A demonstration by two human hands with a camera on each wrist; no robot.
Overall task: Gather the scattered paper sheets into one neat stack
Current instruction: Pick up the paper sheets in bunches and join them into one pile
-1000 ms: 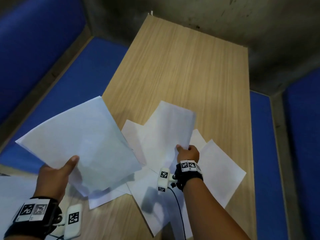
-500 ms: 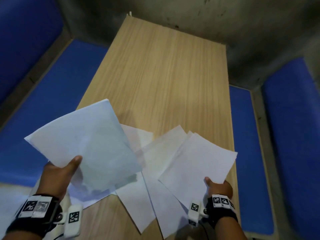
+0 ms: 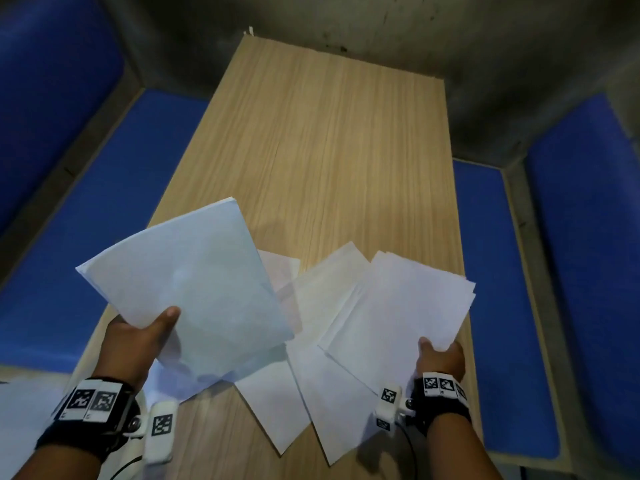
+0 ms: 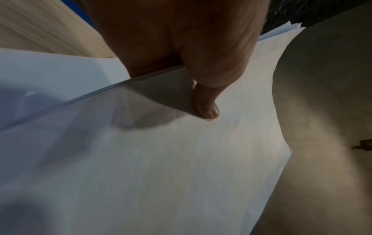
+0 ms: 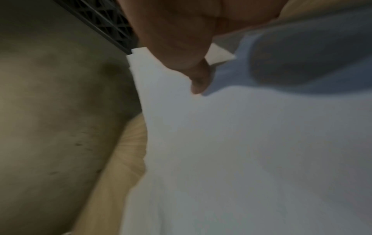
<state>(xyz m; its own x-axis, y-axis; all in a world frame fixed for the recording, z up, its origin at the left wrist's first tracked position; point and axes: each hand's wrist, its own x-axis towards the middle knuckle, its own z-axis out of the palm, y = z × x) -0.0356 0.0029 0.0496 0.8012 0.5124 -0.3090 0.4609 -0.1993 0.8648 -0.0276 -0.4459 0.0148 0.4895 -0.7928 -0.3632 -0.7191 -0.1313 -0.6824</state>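
Observation:
My left hand (image 3: 149, 336) holds a small bundle of white sheets (image 3: 194, 285) lifted above the near left of the wooden table (image 3: 329, 133), thumb on top. In the left wrist view the thumb (image 4: 207, 109) presses on that bundle (image 4: 181, 159). My right hand (image 3: 438, 355) pinches the near corner of a few overlapping sheets (image 3: 405, 306) at the table's right edge; the right wrist view shows its thumb (image 5: 198, 82) on the paper (image 5: 241, 143). Several loose sheets (image 3: 311, 386) lie fanned on the table between the hands, partly under the lifted bundle.
Blue padded benches (image 3: 498, 271) run along both sides of the table, the left one (image 3: 86, 220) close under the lifted bundle. A grey concrete wall (image 3: 381, 22) stands beyond the table's far end. More white paper (image 3: 20, 410) shows at the lower left corner.
My right hand has left the sheets in the middle of the table and moved to the near right edge, where it now pinches another group of sheets. The left hand keeps its bundle raised.

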